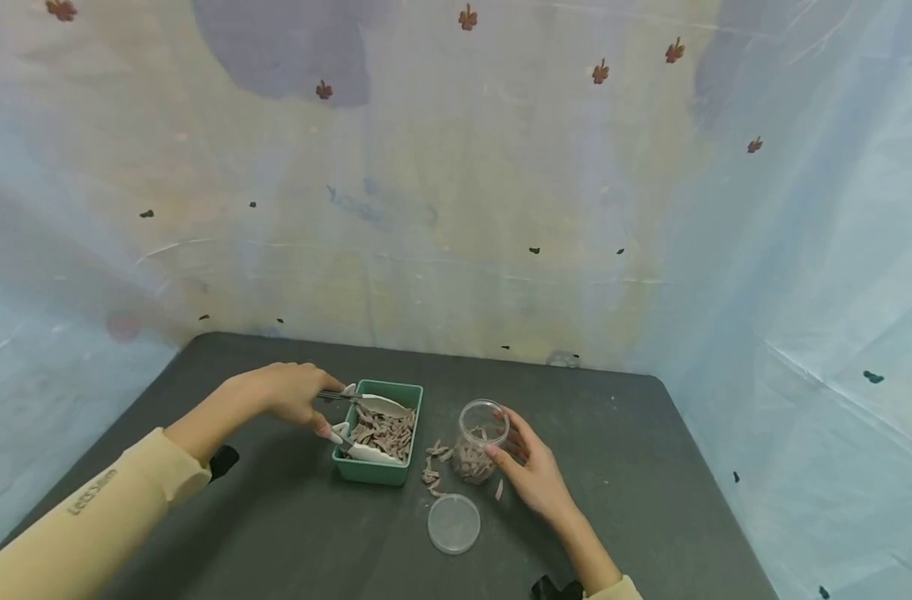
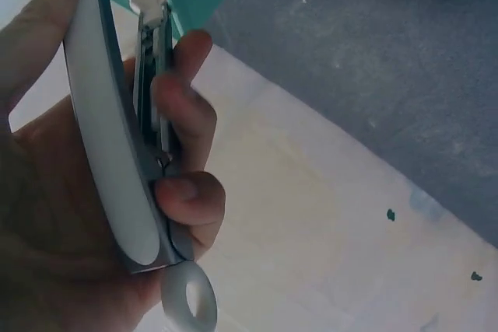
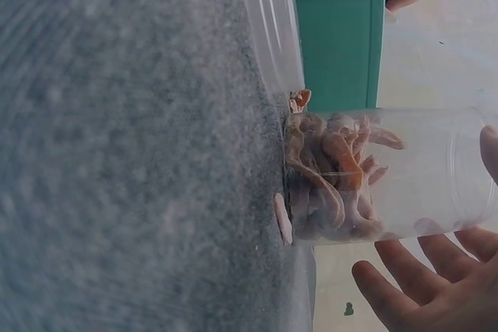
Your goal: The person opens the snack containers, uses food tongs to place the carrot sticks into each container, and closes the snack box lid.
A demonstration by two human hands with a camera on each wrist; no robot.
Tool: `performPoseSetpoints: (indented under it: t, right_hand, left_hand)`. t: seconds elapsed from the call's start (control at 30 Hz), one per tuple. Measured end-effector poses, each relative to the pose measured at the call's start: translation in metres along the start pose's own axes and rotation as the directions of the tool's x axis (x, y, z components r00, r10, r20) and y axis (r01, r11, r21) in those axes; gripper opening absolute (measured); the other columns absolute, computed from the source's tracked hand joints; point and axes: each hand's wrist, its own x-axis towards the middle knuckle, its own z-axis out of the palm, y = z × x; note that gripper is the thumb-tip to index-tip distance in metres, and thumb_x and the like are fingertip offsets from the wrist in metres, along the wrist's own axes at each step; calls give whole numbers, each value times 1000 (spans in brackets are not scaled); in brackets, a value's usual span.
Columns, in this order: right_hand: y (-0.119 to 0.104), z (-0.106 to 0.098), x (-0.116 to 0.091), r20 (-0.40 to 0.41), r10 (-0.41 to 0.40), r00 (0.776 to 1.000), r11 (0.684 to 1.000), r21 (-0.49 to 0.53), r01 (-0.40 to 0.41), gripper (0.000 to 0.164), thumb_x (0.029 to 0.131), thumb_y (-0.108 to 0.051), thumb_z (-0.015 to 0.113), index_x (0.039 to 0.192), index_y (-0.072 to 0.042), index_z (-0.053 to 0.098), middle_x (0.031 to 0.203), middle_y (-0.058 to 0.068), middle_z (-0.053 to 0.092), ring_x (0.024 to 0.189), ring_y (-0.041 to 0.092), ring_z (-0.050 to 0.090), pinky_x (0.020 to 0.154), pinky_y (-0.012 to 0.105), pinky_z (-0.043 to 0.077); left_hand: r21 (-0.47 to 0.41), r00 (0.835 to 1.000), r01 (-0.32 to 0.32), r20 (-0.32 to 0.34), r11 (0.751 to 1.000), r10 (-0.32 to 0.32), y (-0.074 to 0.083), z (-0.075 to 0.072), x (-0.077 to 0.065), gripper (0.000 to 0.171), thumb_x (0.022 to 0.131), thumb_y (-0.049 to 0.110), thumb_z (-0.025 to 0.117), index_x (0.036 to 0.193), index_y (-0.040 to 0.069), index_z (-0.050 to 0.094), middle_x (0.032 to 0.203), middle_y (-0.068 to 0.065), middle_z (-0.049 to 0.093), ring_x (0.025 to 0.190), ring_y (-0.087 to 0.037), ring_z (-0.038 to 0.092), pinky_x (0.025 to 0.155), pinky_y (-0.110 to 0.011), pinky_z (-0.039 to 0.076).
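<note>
My left hand (image 1: pixel 291 398) grips a pair of tongs with white tips (image 1: pixel 383 406) and grey-and-white handles (image 2: pixel 113 138). Spread apart, the tips reach into a green rectangular tub (image 1: pixel 372 474), among brownish dried strips (image 1: pixel 384 432). To the right, my right hand (image 1: pixel 537 479) holds a clear plastic jar (image 1: pixel 481 429) near its rim, thumb on the near side and fingers round the far side. The jar stands upright on the table without its lid. Similar strips (image 3: pixel 334 169) fill roughly its lower half.
A round clear lid (image 1: pixel 453 525) lies flat in front of the jar. Several loose strips (image 1: pixel 430 475) lie between tub and jar, and one more strip (image 1: pixel 499 490) is beside the jar's base. The dark grey table (image 1: pixel 291 533) ends at a plastic sheet (image 1: pixel 426 292) behind.
</note>
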Motion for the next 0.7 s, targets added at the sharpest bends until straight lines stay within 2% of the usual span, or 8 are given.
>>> performPoseSetpoints:
  t: [0.13, 0.27, 0.47, 0.57, 0.7]
  right_hand:
    - [1, -2, 0, -3, -9, 1000, 1000, -8, 9, 62, 101, -17, 71, 157, -12, 44, 154, 15, 52, 136, 39, 56, 106, 50, 50]
    - [1, -3, 1, 7, 7, 1000, 1000, 3, -7, 64, 101, -18, 72, 158, -13, 44, 154, 15, 52, 137, 39, 55, 107, 49, 50]
    - [-2, -4, 2, 5, 46, 999, 999, 17, -47, 65, 100, -20, 73, 158, -16, 44, 155, 11, 52, 138, 37, 54, 108, 48, 48]
    - [-1, -4, 2, 8, 40, 999, 999, 8, -40, 65, 100, -20, 73, 158, -15, 43, 155, 12, 51, 138, 38, 54, 108, 49, 49]
    - [0, -3, 4, 7, 11, 1000, 1000, -10, -11, 65, 101, -19, 72, 158, -12, 43, 155, 15, 52, 137, 39, 55, 106, 51, 50]
  left_hand:
    - [40, 999, -20, -26, 999, 21, 4, 6, -3, 79, 85, 51, 83, 146, 6, 59, 133, -15, 67, 120, -40, 64, 90, -57, 55]
    - [84, 997, -43, -56, 996, 48, 10, 8, -9, 72, 86, 50, 83, 140, 7, 63, 115, -7, 72, 97, -26, 70, 78, -47, 58]
    - [110, 993, -52, -98, 993, 63, 16, 11, -15, 62, 88, 48, 81, 135, 10, 66, 95, 1, 67, 71, -11, 57, 60, -33, 49]
    - [112, 991, -52, -115, 992, 64, 16, 14, -17, 59, 90, 46, 81, 134, 10, 67, 92, 2, 66, 66, -10, 53, 55, -30, 45]
    - [114, 991, -39, -122, 993, 53, 13, 15, -20, 57, 91, 46, 80, 134, 11, 67, 96, 0, 69, 69, -9, 57, 55, -31, 47]
